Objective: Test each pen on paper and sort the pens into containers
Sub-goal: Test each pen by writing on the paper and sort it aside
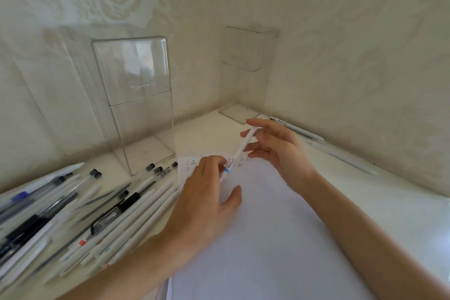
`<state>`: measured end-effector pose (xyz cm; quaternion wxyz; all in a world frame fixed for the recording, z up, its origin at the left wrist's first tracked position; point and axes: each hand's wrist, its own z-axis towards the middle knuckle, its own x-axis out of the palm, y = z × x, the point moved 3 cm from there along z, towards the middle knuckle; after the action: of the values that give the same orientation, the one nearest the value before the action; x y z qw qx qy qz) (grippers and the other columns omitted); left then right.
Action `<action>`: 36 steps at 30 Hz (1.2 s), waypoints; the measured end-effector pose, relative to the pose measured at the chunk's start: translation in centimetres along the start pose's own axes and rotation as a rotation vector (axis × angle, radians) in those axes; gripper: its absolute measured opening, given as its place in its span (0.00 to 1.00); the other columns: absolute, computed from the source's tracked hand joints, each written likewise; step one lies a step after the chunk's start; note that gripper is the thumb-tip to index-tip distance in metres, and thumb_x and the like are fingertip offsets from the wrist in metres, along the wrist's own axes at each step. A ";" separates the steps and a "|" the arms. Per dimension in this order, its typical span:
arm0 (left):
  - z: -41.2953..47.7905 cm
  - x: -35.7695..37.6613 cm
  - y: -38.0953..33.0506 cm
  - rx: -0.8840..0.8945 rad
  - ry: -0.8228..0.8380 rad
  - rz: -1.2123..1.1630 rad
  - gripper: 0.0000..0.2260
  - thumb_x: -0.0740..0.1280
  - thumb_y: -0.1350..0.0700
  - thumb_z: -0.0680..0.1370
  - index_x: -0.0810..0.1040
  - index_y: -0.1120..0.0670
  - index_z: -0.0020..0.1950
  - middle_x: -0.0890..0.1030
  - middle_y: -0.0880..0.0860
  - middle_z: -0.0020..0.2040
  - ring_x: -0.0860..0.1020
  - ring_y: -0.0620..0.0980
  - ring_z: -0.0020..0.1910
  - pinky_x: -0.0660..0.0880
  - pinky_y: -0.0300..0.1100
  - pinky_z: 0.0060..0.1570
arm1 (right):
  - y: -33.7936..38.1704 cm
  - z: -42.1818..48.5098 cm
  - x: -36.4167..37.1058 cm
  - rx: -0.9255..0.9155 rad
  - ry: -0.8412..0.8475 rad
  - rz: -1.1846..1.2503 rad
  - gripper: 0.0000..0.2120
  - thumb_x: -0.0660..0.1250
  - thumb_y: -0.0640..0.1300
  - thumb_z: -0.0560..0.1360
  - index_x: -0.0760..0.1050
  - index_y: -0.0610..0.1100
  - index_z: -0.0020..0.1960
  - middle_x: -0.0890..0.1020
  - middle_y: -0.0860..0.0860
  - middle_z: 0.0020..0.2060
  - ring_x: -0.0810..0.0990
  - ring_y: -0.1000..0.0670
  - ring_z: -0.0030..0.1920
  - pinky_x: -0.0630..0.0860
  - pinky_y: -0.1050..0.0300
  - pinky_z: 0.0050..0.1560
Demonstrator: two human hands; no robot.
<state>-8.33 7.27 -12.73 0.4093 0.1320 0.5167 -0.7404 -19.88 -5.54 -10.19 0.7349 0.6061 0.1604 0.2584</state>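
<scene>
Pale patterned wall [341, 31] meets a white table [401, 214] in a corner. Paper [255, 238] covers the near middle of the table, with a few red and dark test marks [192, 162] along its far edge.

Two clear containers stand at the back: the left container [136, 105] just beyond the paper's far-left corner, the right container [243, 68] in the corner itself. Neither shows a pen inside. A pile [73, 214] of pens lies left of the paper, and a few spare pens [316, 139] lie along the right wall.

The left hand [207, 195] and right hand [282, 151] share one white pen [241, 151], slanted above the paper's far edge. The left fingers [219, 165] pinch its lower end by the blue band; the right fingers [258, 124] lightly pinch its upper end.

It looks like the pen is being readied for its test; whether a cap is on, I cannot tell. Best to hold one end steady, pull straight along the barrel, then stroke on bare paper beside the marks so the result reads clearly.
</scene>
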 end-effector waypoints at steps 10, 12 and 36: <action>-0.4 -0.2 -0.5 0.145 0.209 -0.067 0.14 0.74 0.46 0.68 0.78 0.49 0.50 0.76 0.45 0.44 0.73 0.42 0.46 0.69 0.34 0.46 | -0.1 -0.6 2.6 -0.016 0.233 -0.066 0.10 0.64 0.31 0.75 0.78 0.40 0.53 0.75 0.48 0.38 0.76 0.50 0.36 0.75 0.59 0.40; -0.5 -0.4 -0.4 0.131 0.195 -0.040 0.13 0.74 0.47 0.68 0.78 0.50 0.48 0.76 0.46 0.43 0.73 0.42 0.45 0.69 0.37 0.46 | 0.1 -0.7 3.0 -0.042 0.240 -0.095 0.10 0.64 0.32 0.76 0.78 0.40 0.54 0.75 0.48 0.39 0.77 0.50 0.37 0.75 0.58 0.41; -4.9 -9.2 1.4 0.100 -0.016 0.481 0.17 0.56 0.49 0.75 0.78 0.53 0.55 0.76 0.52 0.51 0.74 0.55 0.51 0.72 0.49 0.51 | 0.3 -1.1 2.3 -0.079 0.119 -0.333 0.11 0.60 0.33 0.78 0.75 0.47 0.49 0.81 0.47 0.40 0.79 0.51 0.37 0.74 0.57 0.41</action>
<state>-2.56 15.70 -10.09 0.5707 0.2655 0.4297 -0.6474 -18.63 -3.30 -9.99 0.7798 0.5257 0.2916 0.1748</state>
